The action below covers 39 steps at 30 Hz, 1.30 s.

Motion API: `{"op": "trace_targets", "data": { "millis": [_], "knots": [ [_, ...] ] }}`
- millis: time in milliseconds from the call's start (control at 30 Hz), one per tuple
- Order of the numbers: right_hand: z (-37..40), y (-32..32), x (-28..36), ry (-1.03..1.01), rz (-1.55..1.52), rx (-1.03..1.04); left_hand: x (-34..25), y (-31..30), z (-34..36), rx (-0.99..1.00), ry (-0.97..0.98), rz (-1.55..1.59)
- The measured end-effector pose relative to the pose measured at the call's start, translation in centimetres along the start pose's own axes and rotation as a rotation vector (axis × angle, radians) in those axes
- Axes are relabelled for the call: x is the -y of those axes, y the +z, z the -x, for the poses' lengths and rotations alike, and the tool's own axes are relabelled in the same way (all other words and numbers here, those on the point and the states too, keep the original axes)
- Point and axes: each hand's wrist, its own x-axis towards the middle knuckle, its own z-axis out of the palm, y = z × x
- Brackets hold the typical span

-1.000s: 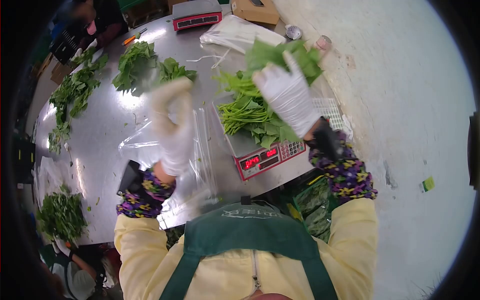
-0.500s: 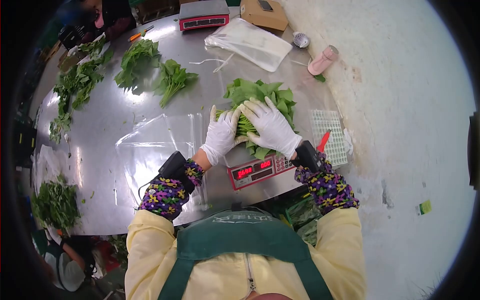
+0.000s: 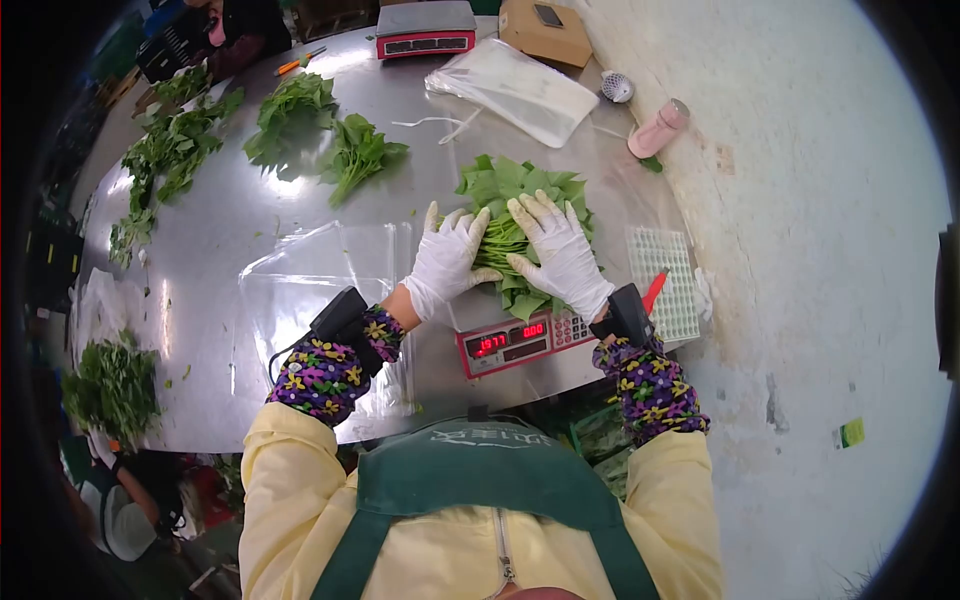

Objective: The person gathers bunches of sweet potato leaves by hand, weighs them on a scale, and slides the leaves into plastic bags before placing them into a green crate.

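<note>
A bunch of leafy greens (image 3: 505,240) lies on a red-framed digital scale (image 3: 525,346) with lit red digits. My left hand (image 3: 445,262), in a white glove, rests at the stem side, fingers stretched out and thumb apart. On the right of the bunch, my gloved right hand (image 3: 562,252) lies over stems and leaves with its fingers spread. Both palms touch the greens from either side. The scale's pan is mostly hidden beneath the leaves.
Clear plastic bags (image 3: 310,290) lie left of my hands, with a stack of bags (image 3: 525,90) beyond. More greens (image 3: 360,155) are spread farther left. A pink bottle (image 3: 659,128), a red-handled tool (image 3: 656,290) and a second scale (image 3: 425,30) are around. A co-worker (image 3: 240,35) stands at the far left.
My hands have shifted slightly apart over the greens, showing more stems between them. The scale's left display has gone from about 0.698 to about 1.977. The whole view has shifted slightly.
</note>
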Motion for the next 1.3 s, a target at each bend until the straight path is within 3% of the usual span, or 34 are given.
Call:
{"op": "trace_targets", "data": {
  "millis": [400,733,967,1033,1067,1100,1233,1300],
  "knots": [
    [-2.2,-5.3,3.7,-0.211,-0.061,-0.385,1.1,-3.4,0.4,-0.103,-0.018,0.038],
    [-4.3,-5.4,4.2,-0.24,0.003,-0.336,2.4,-3.6,1.3,-0.154,-0.088,0.079],
    [-5.8,-4.8,3.6,-0.292,0.165,-0.225,2.0,-2.7,2.1,-0.393,-0.042,0.078],
    [-5.7,-4.7,3.0,-0.285,0.159,-0.145,0.7,-4.7,2.1,-0.391,-0.082,0.222],
    [-5.6,-4.7,2.5,-0.32,0.113,-0.134,-0.1,-6.6,2.4,-0.225,-0.165,0.236],
    [-5.6,-4.6,2.6,-0.307,0.085,-0.093,-0.4,-5.9,2.9,-0.203,-0.219,0.29],
    [-4.7,-5.0,3.3,-0.349,0.293,-0.015,-1.1,-1.4,6.2,-0.458,-0.215,0.336],
    [-5.3,-4.6,3.3,-0.375,0.232,-0.072,-0.9,-0.4,6.5,-0.471,-0.267,0.414]
  ]
}}
